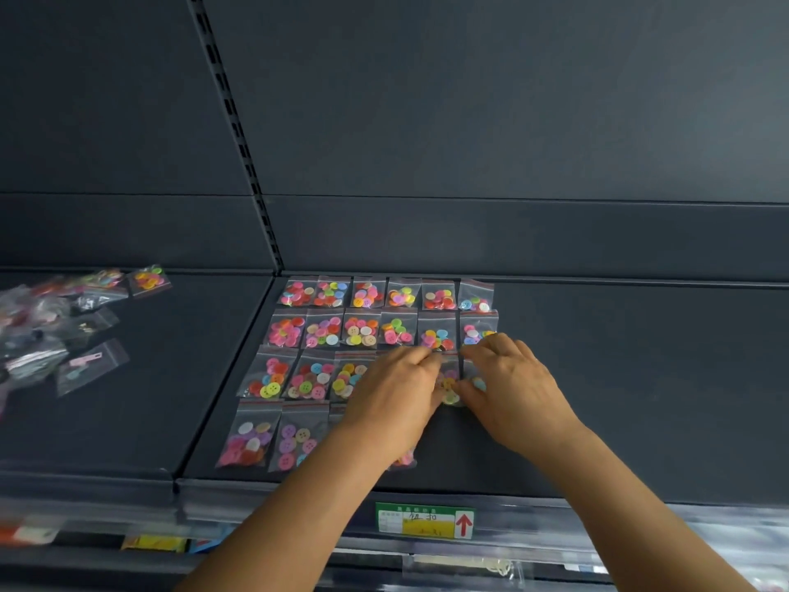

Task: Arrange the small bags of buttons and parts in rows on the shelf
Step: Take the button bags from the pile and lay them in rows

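Note:
Clear little zip bags of coloured buttons [360, 329] lie flat in rows on the dark shelf [619, 378], several per row. My left hand [395, 393] and my right hand [508, 384] meet at the right end of the third row. Both touch one bag of buttons [450, 388] lying between them; fingers pinch its edges. My left forearm covers part of the front row.
A loose heap of unsorted bags [47, 331] with buttons and other parts lies on the neighbouring shelf panel at left. The shelf's right half is bare dark board. A green and yellow price label [425, 520] sits on the front rail. The slotted upright [239, 134] rises behind.

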{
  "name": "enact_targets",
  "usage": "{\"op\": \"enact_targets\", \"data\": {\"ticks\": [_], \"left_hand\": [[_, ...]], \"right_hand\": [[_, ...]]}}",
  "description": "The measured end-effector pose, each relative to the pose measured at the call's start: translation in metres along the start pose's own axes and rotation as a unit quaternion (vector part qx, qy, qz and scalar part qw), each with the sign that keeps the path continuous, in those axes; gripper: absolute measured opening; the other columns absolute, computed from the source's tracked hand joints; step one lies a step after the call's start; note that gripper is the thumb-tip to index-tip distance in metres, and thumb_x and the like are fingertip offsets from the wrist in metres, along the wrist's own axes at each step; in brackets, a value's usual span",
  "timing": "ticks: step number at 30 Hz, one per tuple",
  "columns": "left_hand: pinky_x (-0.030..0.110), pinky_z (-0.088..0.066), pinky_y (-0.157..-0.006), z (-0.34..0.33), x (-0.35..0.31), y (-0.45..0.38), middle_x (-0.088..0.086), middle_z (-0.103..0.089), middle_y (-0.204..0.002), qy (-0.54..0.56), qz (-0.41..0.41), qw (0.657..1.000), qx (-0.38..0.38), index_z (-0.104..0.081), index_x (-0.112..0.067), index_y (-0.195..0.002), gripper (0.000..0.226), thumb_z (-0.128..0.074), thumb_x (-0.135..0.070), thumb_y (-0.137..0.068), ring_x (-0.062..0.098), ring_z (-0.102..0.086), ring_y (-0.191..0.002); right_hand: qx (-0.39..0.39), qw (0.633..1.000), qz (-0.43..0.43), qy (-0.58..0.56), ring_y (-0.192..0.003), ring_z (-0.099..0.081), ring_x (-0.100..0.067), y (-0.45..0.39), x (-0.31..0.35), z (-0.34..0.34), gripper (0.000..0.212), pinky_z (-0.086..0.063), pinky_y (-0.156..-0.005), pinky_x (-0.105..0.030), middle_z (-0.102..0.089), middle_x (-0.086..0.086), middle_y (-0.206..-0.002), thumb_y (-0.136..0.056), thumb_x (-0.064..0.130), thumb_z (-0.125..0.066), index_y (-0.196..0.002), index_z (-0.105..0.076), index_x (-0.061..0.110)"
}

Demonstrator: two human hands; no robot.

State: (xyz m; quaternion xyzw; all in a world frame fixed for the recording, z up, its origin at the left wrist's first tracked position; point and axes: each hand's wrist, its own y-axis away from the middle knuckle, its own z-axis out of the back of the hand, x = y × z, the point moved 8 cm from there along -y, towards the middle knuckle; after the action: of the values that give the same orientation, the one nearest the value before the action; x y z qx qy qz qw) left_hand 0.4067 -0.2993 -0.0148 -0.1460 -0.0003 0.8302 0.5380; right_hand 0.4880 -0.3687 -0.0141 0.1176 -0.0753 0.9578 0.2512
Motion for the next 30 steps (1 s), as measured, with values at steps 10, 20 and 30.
{"op": "enact_targets", "data": {"ticks": [10,20,30], "left_hand": [[0.031,-0.016,-0.114,0.052,0.077,0.033,-0.003,-0.034,-0.149,-0.041,0.087,0.994,-0.059,-0.029,-0.020,-0.146,0.060,-0.052,-0.039,-0.093,0.016,-0.026,-0.138],[0.028,-0.016,-0.113,0.113,0.219,0.081,-0.001,-0.031,-0.152,-0.072,0.155,0.981,-0.088,-0.025,-0.019,-0.148,0.062,-0.046,-0.043,-0.095,0.016,-0.024,-0.139],[0.031,-0.020,-0.113,0.142,0.361,0.106,0.000,-0.031,-0.152,-0.064,0.180,0.980,-0.063,-0.024,-0.017,-0.148,0.060,-0.045,-0.039,-0.096,0.018,-0.026,-0.139]], "right_hand": [[-0.004,0.996,0.092,-0.022,-0.144,-0.012,-0.017,-0.036,0.091,-0.005,0.071,-0.010,-0.116,-0.035,-0.019,0.004,-0.156,-0.092,0.048,-0.046,-0.149,-0.013,0.023],[-0.001,0.988,0.151,-0.032,-0.143,-0.014,-0.018,-0.091,0.236,-0.034,0.068,-0.012,-0.117,-0.037,-0.022,0.003,-0.154,-0.094,0.049,-0.041,-0.149,-0.015,0.020],[0.017,0.988,0.139,-0.059,-0.143,-0.017,-0.017,-0.144,0.359,-0.086,0.058,-0.013,-0.115,-0.035,-0.026,0.003,-0.153,-0.097,0.041,-0.039,-0.147,-0.022,0.019]]}}
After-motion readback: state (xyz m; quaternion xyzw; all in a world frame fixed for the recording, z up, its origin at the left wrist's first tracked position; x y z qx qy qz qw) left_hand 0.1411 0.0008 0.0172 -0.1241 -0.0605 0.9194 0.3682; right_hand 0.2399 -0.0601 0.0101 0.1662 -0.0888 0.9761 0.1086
